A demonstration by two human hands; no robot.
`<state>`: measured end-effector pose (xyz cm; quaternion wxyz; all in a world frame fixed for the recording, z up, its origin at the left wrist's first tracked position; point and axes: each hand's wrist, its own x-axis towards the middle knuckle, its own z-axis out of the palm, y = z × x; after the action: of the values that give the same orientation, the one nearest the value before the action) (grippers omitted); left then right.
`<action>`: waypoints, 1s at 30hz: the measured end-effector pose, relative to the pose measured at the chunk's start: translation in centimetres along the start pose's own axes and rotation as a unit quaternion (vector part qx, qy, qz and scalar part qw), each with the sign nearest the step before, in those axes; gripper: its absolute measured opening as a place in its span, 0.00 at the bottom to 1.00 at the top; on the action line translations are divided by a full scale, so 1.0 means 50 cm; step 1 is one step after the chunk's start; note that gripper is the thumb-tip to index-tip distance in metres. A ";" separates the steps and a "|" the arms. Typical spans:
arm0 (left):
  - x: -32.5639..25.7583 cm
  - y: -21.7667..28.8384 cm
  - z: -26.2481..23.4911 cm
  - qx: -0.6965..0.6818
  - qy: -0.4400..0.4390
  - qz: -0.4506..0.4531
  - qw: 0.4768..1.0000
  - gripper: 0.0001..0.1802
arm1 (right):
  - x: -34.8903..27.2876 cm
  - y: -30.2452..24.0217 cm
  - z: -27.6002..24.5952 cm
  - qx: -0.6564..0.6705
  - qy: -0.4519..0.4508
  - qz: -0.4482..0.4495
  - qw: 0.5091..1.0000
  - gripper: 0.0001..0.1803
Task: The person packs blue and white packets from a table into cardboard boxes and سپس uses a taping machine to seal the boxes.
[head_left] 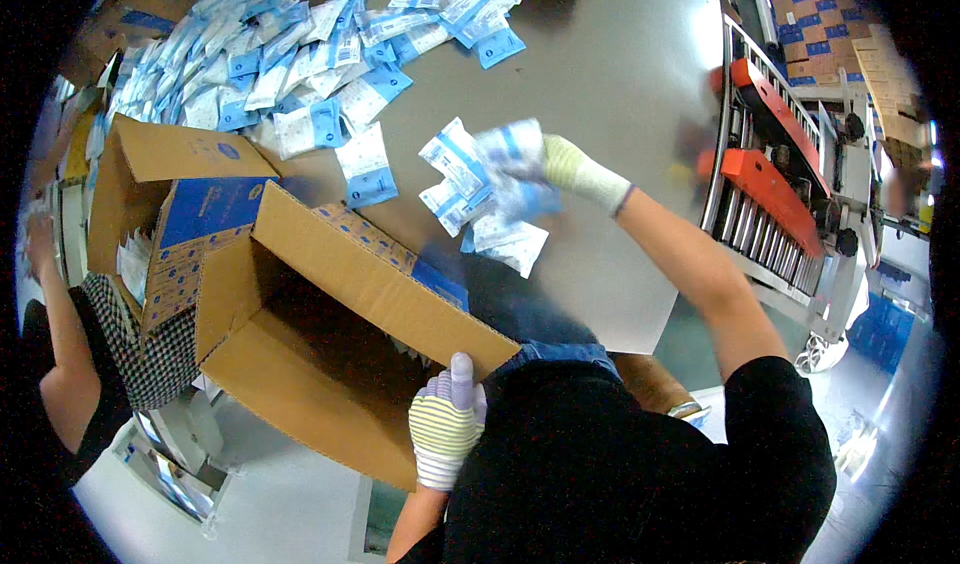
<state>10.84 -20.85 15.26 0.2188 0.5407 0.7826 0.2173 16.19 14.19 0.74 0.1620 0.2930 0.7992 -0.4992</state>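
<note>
Your left hand (448, 419) has its grip around the box's (310, 394) edge; your right hand (582, 172) reaches packs (455, 161) on the surface (620, 84), its grip too blurred to tell.

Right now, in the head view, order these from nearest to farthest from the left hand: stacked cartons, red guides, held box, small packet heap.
From the left hand:
1. Held box: touching, at its rim.
2. Small packet heap: ahead, by the right hand.
3. Red guides: off to the right.
4. Stacked cartons: far upper right.
</note>
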 end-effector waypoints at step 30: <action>-0.008 -0.017 -0.003 -0.008 -0.005 0.021 1.000 0.44 | 0.056 -0.180 0.071 -0.478 -0.206 -0.179 0.835 0.31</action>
<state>10.28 -21.52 14.94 0.2226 0.5566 0.7680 0.2253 8.21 8.91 3.94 0.3511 -0.0787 0.9248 -0.1238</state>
